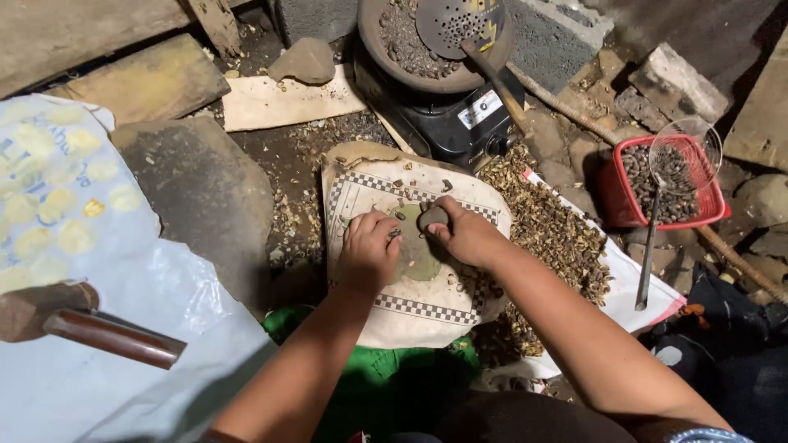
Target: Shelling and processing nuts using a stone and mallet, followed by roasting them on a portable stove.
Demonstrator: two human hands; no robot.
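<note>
- Two bare forearms reach down from you to a cream sack (427, 295) with a checkered border, spread on the dirt floor as a work pad; your hands meet at its middle.
- Pale plastic sheeting (74, 246) with yellow blotches covers the ground on your left, and a rusty hammer-like tool (90, 326) lies on it, well apart from both hands.
- Black gas stove (447, 115) stands beyond the sack, carrying a round pan (402, 49) of dark roasted nuts with a perforated skimmer (455, 20) resting over it.
- Cracked shells (550, 238) lie heaped on the sheet just to the right of the sack, probably swept off the pad as they come loose.
- Red basket (648, 193) of dark nuts sits farther right, a wire strainer (685, 152) propped on its rim with the handle angled toward you.
- Flat greenish stone (417, 250) lies on the sack between your hands, seemingly an anvil.
- Your right hand (464, 234) has its grip closed round a small dark stone (432, 216), held just above the flat stone's far edge like a hammer.
- Your left hand (369, 250) curls over the flat stone's left edge, fingertips pinched on something small and dark (395, 235); what it is cannot be told.
</note>
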